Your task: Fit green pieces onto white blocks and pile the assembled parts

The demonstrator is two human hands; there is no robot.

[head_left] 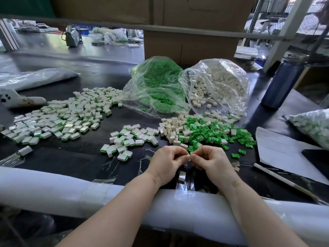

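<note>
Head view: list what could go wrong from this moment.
1. Both hands, left and right, pinch a small white piece near the table's front edge; if it slips, it may drop off or into the loose plastic film below.
2. The loose green pieces and white blocks overlap, so a wrong grab seems likely.
3. The nearer assembled pile lies close to the unassembled blocks and could mix with them.
</note>
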